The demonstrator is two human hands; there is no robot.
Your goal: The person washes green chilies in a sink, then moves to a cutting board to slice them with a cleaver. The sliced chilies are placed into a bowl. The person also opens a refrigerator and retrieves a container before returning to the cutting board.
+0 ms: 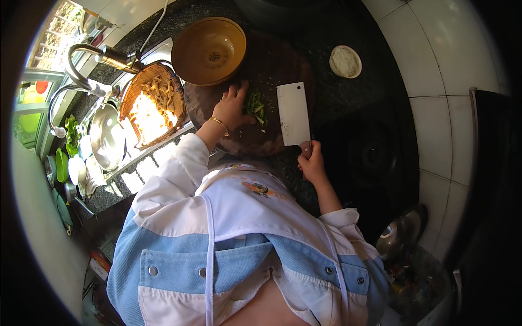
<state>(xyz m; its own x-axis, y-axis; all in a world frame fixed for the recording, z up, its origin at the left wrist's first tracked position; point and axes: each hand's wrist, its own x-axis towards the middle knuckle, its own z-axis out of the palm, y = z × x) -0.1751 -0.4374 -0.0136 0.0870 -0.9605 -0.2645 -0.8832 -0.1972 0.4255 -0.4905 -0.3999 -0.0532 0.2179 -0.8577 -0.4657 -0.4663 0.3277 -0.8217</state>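
My right hand (313, 162) grips the handle of a cleaver (293, 114), whose broad blade lies over the right part of a round, dark wooden chopping board (232, 142). Small green bits cling to the blade. On the board, left of the blade, is a small heap of chopped green vegetable (255, 108). My left hand (233, 106) is spread beside the heap's left side, with its fingers apart and nothing held. A brown bowl (209, 51), with no food visible in it, stands just beyond my left hand.
A woven basket (127, 104) of torn, pale brown food sits over the sink at left, partly in glare, below a faucet (77, 73). Near it are a metal basin (107, 138) and leafy greens (72, 134). A small bowl of white contents (345, 61) stands at upper right.
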